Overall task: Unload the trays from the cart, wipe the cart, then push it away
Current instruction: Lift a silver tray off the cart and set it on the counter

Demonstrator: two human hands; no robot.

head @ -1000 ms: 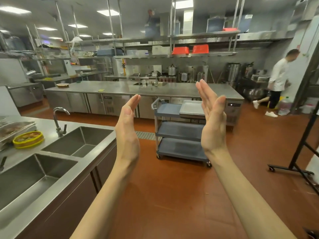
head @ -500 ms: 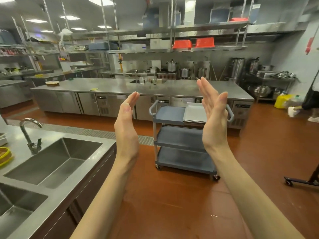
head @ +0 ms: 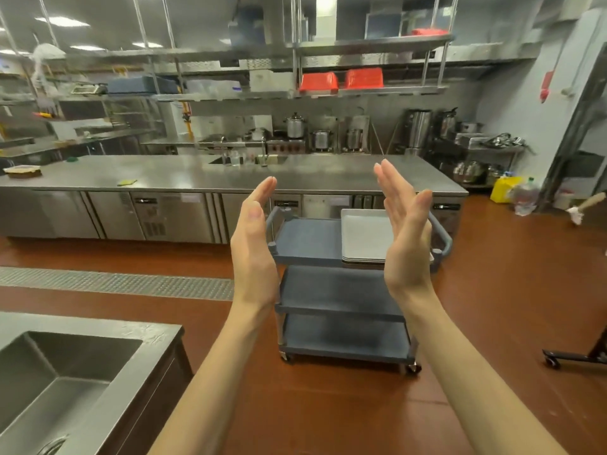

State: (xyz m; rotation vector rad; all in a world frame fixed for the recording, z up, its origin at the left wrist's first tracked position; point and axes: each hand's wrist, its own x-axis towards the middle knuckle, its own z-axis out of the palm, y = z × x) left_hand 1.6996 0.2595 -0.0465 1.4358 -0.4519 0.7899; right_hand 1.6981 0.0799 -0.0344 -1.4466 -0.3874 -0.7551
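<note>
A grey-blue three-shelf cart [head: 331,292] on wheels stands on the red floor in front of a long steel counter [head: 184,174]. A stack of pale trays [head: 364,236] lies on the right half of its top shelf; the two lower shelves look bare. My left hand [head: 254,244] and my right hand [head: 405,231] are raised in front of me, palms facing each other, fingers straight, holding nothing. Both are well short of the cart, and my right hand hides part of the trays.
A steel sink counter [head: 82,362] juts in at the lower left. A floor drain grate [head: 115,282] runs along the left. A black wheeled stand base [head: 574,356] sits at the right edge. A yellow-green cloth [head: 127,182] lies on the long counter.
The view has moved forward and to the right: the cart looms larger, the sink counter has slid left and down, and the person at the right has gone from view. My hands keep their pose.
</note>
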